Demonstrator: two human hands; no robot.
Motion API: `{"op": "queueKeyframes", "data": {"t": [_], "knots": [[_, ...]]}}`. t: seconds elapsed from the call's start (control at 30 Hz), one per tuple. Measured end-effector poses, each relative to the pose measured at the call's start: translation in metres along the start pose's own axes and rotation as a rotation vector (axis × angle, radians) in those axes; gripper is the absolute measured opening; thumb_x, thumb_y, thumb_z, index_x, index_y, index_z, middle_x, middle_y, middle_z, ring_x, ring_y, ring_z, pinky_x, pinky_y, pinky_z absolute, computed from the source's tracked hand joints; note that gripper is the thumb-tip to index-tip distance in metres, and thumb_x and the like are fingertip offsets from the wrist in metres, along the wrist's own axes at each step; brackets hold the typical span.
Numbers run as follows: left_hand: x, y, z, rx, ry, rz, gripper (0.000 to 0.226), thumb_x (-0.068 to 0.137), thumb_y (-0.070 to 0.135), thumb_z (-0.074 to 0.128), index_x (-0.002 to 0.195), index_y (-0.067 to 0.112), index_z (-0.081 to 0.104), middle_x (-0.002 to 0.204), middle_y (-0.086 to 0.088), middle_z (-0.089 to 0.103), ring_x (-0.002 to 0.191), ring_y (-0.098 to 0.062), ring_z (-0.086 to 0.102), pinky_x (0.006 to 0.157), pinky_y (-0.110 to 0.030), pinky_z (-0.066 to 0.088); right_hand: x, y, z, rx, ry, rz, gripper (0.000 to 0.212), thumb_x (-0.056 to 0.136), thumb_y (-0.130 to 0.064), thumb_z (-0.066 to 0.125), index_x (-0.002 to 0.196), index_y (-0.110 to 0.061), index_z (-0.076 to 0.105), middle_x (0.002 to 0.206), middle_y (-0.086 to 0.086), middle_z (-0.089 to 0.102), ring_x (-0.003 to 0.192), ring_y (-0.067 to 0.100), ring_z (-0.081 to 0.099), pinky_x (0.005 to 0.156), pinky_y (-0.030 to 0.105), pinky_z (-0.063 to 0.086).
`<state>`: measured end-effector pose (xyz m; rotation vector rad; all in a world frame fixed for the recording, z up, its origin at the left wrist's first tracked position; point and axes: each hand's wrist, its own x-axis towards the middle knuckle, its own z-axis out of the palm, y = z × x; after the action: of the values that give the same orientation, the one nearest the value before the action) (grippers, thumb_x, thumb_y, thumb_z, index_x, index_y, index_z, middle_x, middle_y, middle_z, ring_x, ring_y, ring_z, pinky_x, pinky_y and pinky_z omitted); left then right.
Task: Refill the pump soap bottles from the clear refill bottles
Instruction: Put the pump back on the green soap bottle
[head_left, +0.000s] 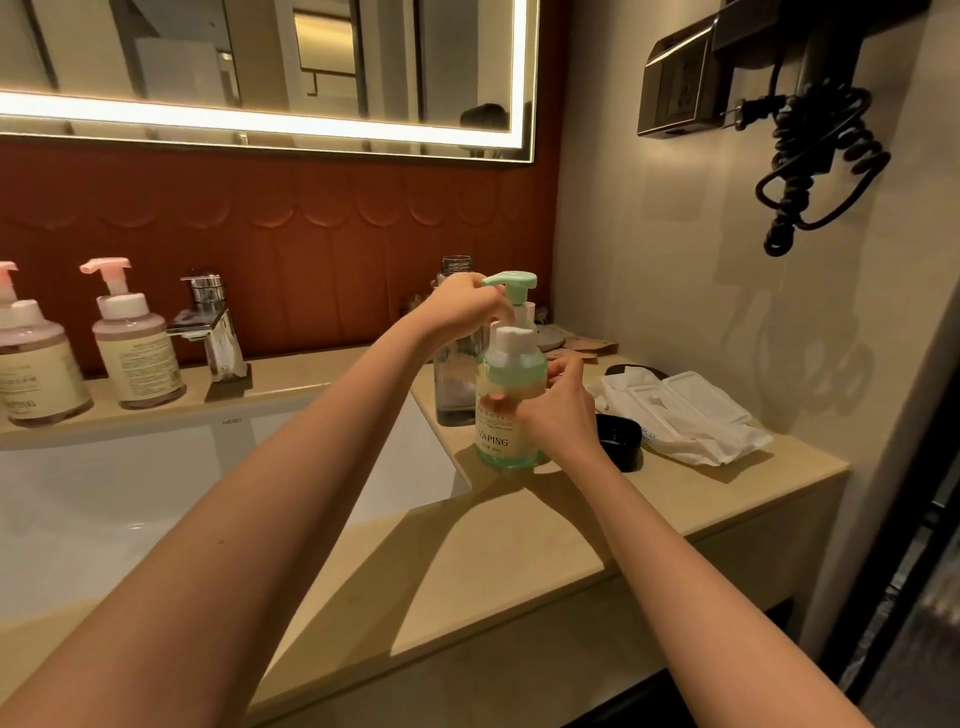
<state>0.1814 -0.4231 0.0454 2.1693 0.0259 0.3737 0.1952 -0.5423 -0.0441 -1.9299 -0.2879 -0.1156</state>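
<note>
Beside the sink (415, 447) edge, left fingers (475, 292) pinch pump (511, 283), right fingers (563, 373) grip bottle (501, 441).

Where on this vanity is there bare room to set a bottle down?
Bare counter in front of the green pump bottle, between the sink and the counter's right end. Also the ledge strip between the faucet and the clear refill bottle. Crowded: right of the bottle, with the black dish and white packet.

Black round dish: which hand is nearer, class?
Right. The right hand grips the green pump bottle beside the black round dish; the left hand holds the pump top.
</note>
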Motion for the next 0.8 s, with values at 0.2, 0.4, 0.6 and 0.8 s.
{"op": "queueKeyframes", "data": {"t": [0.2, 0.4, 0.6, 0.8], "knots": [[0.000, -0.003, 0.004, -0.012, 0.028, 0.082, 0.040, 0.074, 0.014, 0.076, 0.102, 0.014, 0.047, 0.083, 0.004, 0.057, 0.079, -0.009, 0.057, 0.073, -0.024, 0.048, 0.001, 0.000, -0.001, -0.016, -0.014, -0.013, 0.069, 0.068, -0.034, 0.081, 0.114, -0.020, 0.031, 0.129, 0.004, 0.051, 0.118, 0.024, 0.051, 0.094, 0.039, 0.046], [-0.005, -0.007, -0.004, -0.114, -0.128, 0.029, 0.075, 0.086, -0.007, 0.057, 0.146, 0.014, 0.017, 0.128, -0.014, 0.057, 0.121, -0.023, 0.053, 0.100, -0.038, 0.043, 0.005, 0.003, -0.004, 0.038, -0.073, -0.017, 0.069, 0.068, -0.032, 0.082, 0.115, -0.021, 0.032, 0.133, 0.004, 0.049, 0.122, 0.024, 0.049, 0.095, 0.040, 0.046], [-0.012, -0.011, 0.012, -0.044, 0.030, 0.090, 0.093, 0.078, 0.029, 0.073, 0.148, 0.017, 0.013, 0.127, -0.006, 0.047, 0.115, -0.019, 0.048, 0.090, -0.028, 0.039, 0.007, 0.008, -0.004, 0.109, -0.135, -0.003, 0.068, 0.068, -0.023, 0.082, 0.116, -0.019, 0.034, 0.133, 0.005, 0.051, 0.123, 0.025, 0.048, 0.099, 0.043, 0.043], [-0.012, -0.016, -0.003, -0.156, -0.149, 0.021, 0.093, 0.084, -0.002, 0.061, 0.150, 0.016, -0.002, 0.134, -0.008, 0.053, 0.121, -0.017, 0.049, 0.097, -0.035, 0.038, 0.008, 0.011, -0.008, 0.170, -0.222, -0.014, 0.066, 0.070, -0.019, 0.080, 0.118, -0.021, 0.035, 0.136, 0.005, 0.048, 0.125, 0.025, 0.047, 0.101, 0.045, 0.042]]}}
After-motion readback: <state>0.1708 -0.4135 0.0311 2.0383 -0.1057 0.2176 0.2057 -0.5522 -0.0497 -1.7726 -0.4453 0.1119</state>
